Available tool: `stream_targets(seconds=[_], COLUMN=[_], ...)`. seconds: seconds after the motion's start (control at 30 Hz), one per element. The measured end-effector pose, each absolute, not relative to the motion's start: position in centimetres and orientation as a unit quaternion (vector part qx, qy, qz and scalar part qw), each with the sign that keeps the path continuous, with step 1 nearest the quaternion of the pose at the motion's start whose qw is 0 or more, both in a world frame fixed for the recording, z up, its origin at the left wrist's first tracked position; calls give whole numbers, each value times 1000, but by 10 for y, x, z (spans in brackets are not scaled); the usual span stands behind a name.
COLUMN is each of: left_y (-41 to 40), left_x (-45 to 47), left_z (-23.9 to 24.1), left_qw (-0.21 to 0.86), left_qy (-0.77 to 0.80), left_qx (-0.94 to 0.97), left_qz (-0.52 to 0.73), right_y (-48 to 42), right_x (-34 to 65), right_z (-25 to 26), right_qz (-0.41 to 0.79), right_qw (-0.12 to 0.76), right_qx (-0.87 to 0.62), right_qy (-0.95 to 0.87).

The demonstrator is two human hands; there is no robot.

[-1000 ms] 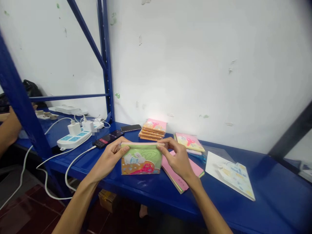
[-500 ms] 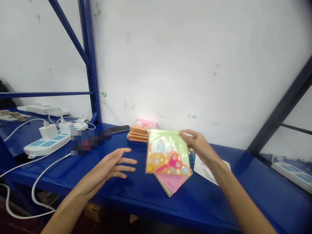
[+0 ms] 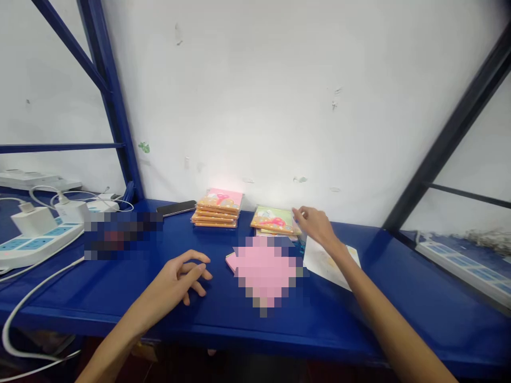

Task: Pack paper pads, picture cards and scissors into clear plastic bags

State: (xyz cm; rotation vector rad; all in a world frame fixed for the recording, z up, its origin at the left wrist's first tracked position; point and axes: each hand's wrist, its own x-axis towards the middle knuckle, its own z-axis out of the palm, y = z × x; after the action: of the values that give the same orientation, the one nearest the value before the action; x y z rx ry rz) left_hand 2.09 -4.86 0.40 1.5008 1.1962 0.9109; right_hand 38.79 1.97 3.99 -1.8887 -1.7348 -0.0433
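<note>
A green and orange packet (image 3: 275,219) in clear wrap, with pink scissors on its front, lies on other flat packs near the wall. Beside its right edge is my right hand (image 3: 315,226), fingers loosely bent and no longer around the packet. Open and empty, my left hand (image 3: 179,276) hovers over the desk with curled, spread fingers. To its right, a pile of pink paper sheets (image 3: 263,268) is largely blurred out. A stack of similar orange packets (image 3: 217,210), the top one pink, stands further back.
White paper (image 3: 325,266) lies under my right forearm. A black phone (image 3: 175,208) rests near the wall. On the left are a white power strip (image 3: 40,242), plugged chargers and loose cables. Blue posts (image 3: 115,106) frame the blue desk (image 3: 191,324).
My right hand has carried the green packet back toward the wall, set it down and let go. My left hand has curled its fingers and lowered slightly. The view has shifted right.
</note>
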Motion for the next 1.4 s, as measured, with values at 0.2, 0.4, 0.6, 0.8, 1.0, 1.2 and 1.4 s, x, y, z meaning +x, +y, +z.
stream_targets(seconds=[0.2, 0.4, 0.6, 0.8, 1.0, 1.2, 1.4], left_y=[-62, -39, -6, 32, 40, 37, 40], left_x=[69, 123, 137, 138, 148, 149, 142], left_z=[0, 6, 23, 47, 54, 61, 62], left_qw=[214, 145, 137, 177, 152, 136, 158], left_qy=[478, 543, 585, 542, 527, 516, 502], left_qx=[725, 795, 791, 821, 828, 838, 845], left_qz=[448, 228, 114, -18, -114, -114, -99], right_y=[-55, -67, -75, -74, -74, -76, -76], right_x=[344, 322, 317, 317, 318, 319, 318], right_z=[10, 2, -7, -11, -12, -12, -12], right_qz=[-82, -117, -128, -123, -122, -122, -121], right_qw=[137, 89, 104, 112, 124, 135, 137], right_qx=[-670, -671, -707, -715, -714, -710, -709], right_qy=[-725, -727, -688, -680, -678, -680, -681])
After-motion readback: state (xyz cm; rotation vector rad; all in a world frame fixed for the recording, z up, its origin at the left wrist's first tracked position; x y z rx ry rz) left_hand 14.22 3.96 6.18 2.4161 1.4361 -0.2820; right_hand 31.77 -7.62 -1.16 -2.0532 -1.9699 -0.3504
